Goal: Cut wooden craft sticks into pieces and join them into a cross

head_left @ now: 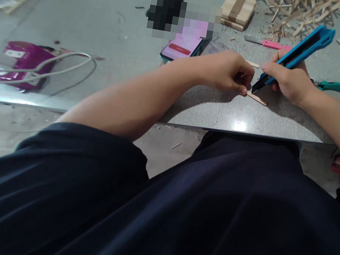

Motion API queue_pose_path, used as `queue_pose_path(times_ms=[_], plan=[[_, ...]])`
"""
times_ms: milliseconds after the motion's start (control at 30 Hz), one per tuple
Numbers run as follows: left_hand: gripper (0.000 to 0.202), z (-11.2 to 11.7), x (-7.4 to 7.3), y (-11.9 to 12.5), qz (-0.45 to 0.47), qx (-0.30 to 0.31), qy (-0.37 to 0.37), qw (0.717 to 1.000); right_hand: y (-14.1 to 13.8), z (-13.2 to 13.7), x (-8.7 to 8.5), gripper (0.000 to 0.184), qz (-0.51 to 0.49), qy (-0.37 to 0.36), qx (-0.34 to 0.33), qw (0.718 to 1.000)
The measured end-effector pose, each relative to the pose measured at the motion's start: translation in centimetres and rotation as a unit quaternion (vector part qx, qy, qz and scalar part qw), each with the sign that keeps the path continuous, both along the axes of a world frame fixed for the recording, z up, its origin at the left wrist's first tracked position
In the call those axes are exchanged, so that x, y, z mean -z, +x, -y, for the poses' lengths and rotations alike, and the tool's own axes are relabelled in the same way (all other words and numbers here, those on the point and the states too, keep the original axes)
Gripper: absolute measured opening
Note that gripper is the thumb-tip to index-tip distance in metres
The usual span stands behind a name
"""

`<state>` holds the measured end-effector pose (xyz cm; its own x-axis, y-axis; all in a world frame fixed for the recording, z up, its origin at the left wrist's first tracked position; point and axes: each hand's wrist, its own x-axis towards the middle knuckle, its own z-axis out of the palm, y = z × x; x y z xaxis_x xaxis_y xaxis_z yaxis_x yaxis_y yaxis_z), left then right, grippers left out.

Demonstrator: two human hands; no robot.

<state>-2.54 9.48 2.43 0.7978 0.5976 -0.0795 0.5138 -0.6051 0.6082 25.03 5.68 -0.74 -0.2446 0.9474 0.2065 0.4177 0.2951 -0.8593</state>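
My left hand [234, 72] pinches one end of a wooden craft stick [257, 99], which lies on the grey table close to its front edge. My right hand [291, 78] grips a blue utility knife [303, 47] like a pen. The knife's dark blade points down at the stick, just beside my left fingertips; whether it touches the wood I cannot tell. Another craft stick [252, 64] lies behind my hands, partly hidden. Green-handled pliers [335, 87] lie to the right, their head hidden behind my right wrist.
A pink-handled blade tool [270, 44], a bundle of craft sticks [238, 9] and a heap of loose sticks [302, 10] lie further back. To the left are a lit phone [182, 44], a black object [168, 7], a purple packet [26, 62] and a pale cable [85, 57].
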Motion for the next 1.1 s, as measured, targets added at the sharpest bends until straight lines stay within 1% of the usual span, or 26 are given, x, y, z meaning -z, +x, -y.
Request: queue_pose_path(times_ms=[133,300,400,467,600,667,733,800,900,1000,1100], plan=[[0.016,-0.1,0.2,0.0,0.002,0.010,0.009,1.000,-0.1,-0.1,0.0,0.074,-0.011,0.009,0.018,1.000],[0.012,0.3,-0.2,0.3,-0.006,0.010,0.011,1.000,-0.4,0.1,0.2,0.070,-0.029,0.021,0.021,0.999],[0.011,0.5,-0.5,0.4,-0.006,0.002,0.000,1.000,-0.3,-0.2,0.6,0.066,-0.040,0.020,0.017,0.999],[0.013,0.6,-0.6,0.4,-0.006,0.008,-0.001,1.000,-0.1,-0.6,1.1,0.063,-0.042,0.014,0.009,0.999],[0.016,0.4,-0.3,0.3,0.002,0.011,-0.005,1.000,0.2,-1.2,1.6,0.067,-0.051,0.016,0.008,0.999],[0.016,0.3,-0.2,0.3,0.006,0.003,-0.010,1.000,0.3,-1.0,1.4,0.069,-0.048,0.012,0.004,0.999],[0.015,0.3,-0.2,0.4,0.003,0.000,-0.010,1.000,0.2,-0.4,0.7,0.069,-0.045,0.017,-0.005,0.999],[0.014,0.4,-0.4,0.5,-0.002,0.002,-0.007,1.000,0.2,0.4,-0.2,0.068,-0.034,0.051,-0.025,0.998],[0.013,0.6,-0.5,0.6,-0.007,0.002,-0.010,1.000,0.3,1.7,-1.3,0.067,-0.010,0.110,-0.077,0.991],[0.016,0.4,-0.3,0.4,-0.003,-0.002,-0.015,1.000,0.4,2.5,-1.8,0.069,0.002,0.128,-0.102,0.987],[0.017,0.1,0.0,0.1,0.003,0.003,-0.016,1.000,0.6,2.8,-1.9,0.069,0.016,0.134,-0.098,0.986]])
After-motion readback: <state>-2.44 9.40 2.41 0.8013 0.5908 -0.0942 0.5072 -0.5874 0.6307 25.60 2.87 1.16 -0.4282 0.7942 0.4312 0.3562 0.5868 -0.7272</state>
